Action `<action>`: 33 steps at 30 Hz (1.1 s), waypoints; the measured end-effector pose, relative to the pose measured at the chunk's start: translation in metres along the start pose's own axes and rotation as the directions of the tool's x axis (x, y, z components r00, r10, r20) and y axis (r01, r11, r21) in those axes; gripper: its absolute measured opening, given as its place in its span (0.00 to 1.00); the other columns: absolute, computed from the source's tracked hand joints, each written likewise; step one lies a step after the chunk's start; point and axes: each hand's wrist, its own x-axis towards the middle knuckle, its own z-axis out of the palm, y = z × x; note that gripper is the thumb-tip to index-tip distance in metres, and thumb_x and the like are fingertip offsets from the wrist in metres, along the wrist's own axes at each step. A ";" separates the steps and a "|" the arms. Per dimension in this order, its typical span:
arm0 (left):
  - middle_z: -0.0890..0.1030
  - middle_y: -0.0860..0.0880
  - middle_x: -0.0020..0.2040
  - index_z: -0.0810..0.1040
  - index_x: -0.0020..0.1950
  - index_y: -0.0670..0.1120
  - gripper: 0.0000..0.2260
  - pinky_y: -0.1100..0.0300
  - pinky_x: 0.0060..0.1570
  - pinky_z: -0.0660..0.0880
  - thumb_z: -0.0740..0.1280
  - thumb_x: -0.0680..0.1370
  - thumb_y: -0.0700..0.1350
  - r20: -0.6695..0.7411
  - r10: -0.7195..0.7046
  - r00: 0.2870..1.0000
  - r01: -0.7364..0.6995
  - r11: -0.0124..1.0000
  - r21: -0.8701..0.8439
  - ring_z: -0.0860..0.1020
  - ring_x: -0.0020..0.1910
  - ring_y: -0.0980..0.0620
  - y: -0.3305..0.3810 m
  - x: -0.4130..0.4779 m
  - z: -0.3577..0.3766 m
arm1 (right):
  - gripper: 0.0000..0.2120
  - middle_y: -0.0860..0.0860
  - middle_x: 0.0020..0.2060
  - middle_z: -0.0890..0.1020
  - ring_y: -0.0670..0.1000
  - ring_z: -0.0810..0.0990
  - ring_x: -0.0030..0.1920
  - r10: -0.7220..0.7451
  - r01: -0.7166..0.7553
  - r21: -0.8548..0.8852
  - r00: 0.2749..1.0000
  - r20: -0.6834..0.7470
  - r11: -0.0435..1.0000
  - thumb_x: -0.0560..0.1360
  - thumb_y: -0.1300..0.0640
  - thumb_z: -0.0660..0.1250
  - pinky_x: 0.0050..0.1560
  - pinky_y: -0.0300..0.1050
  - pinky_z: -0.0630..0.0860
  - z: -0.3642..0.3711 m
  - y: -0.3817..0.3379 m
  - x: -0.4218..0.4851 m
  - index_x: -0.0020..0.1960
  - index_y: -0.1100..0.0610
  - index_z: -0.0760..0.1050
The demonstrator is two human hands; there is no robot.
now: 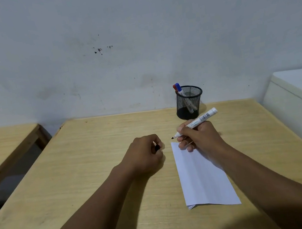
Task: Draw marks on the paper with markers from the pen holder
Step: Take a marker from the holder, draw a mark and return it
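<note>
Two hands over wooden surface [94, 162]. Right hand [198, 136]: fingers clamped on uncapped white marker [196, 122], black tip just above far edge of folded paper [200, 177]. Left hand [144, 152]: curled shut around black cap [157, 147] (barely visible), beside paper. Mesh pen holder [189, 102] beyond, red and blue markers [178, 88] inside.

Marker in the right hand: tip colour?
Black tip on the marker, white barrel; head view shows it, held in the right hand.
</note>
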 end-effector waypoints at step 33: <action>0.73 0.53 0.56 0.70 0.69 0.55 0.38 0.53 0.53 0.77 0.72 0.64 0.72 0.027 0.006 1.000 -0.010 0.987 0.162 0.74 0.54 0.51 0.003 -0.006 0.012 | 0.06 0.59 0.37 0.84 0.55 0.85 0.38 -0.014 0.020 0.071 0.996 -0.089 0.997 0.77 0.59 0.72 0.45 0.53 0.86 0.010 0.017 0.007 0.50 0.61 0.81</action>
